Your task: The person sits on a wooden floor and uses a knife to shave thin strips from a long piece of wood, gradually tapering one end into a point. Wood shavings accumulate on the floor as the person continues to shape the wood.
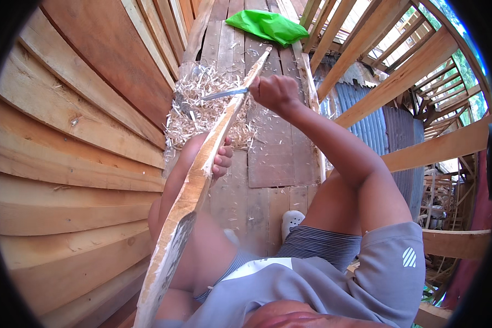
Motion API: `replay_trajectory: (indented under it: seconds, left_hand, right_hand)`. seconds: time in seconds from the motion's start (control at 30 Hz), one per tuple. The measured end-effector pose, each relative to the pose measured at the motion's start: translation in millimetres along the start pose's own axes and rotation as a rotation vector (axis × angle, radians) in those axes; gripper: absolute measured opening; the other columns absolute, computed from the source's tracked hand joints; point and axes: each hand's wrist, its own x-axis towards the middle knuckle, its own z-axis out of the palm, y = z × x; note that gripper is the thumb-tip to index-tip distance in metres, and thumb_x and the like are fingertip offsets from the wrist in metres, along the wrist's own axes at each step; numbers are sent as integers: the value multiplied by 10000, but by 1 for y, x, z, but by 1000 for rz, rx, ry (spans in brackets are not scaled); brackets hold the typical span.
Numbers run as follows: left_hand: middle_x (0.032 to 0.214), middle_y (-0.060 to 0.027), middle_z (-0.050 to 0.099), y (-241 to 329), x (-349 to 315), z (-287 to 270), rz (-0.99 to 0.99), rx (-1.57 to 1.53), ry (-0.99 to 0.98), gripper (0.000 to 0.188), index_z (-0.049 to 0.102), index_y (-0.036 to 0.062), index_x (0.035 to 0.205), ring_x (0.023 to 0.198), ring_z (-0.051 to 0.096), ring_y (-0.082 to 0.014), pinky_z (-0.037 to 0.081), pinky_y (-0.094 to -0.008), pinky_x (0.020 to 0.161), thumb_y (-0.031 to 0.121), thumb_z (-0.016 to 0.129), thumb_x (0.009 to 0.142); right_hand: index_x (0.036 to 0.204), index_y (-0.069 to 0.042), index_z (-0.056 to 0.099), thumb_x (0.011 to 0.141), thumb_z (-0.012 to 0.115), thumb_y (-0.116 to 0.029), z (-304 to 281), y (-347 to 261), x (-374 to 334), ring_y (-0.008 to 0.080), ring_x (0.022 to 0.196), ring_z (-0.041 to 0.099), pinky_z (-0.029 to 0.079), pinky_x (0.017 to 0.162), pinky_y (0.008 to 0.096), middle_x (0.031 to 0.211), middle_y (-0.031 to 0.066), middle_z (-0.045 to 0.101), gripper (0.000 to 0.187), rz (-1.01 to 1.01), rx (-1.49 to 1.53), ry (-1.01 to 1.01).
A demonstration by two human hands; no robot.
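Being steadied, apparently, by the left hand point(222, 159), fingers curled underneath, a wooden pole point(199, 169) is slanted near the plank floor's point(239, 203) left edge, a knife point(224, 94) clenched crosswise in the right hand point(275, 92).

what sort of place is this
Probably a narrow wooden porch or walkway: a plank wall on the left, open wooden railing on the right, and a board floor between.

silvery blade point(224, 94), tan pole point(198, 177), striped shorts point(322, 246)
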Motion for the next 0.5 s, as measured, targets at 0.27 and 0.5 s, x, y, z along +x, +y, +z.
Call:
replay_trajectory:
  seconds: [0.27,0.5]
  left_hand:
    - [660,-25,478,-6,-1,14,23,123,88,238,510,59,959,474,448,-117,392,-240,370,286,441,967]
    - [717,-29,489,-7,13,-4,-137,-266,-126,245,511,34,976,549,491,-118,436,-238,437,269,443,966]
  right_hand:
    - [687,-14,673,959,323,-378,-42,25,3,415,736,658,520,761,498,713,252,649,573,375,242,-251]
    - [771,-35,676,893,391,-288,-12,13,-13,406,706,655,515,704,493,719,196,662,401,203,315,-379]
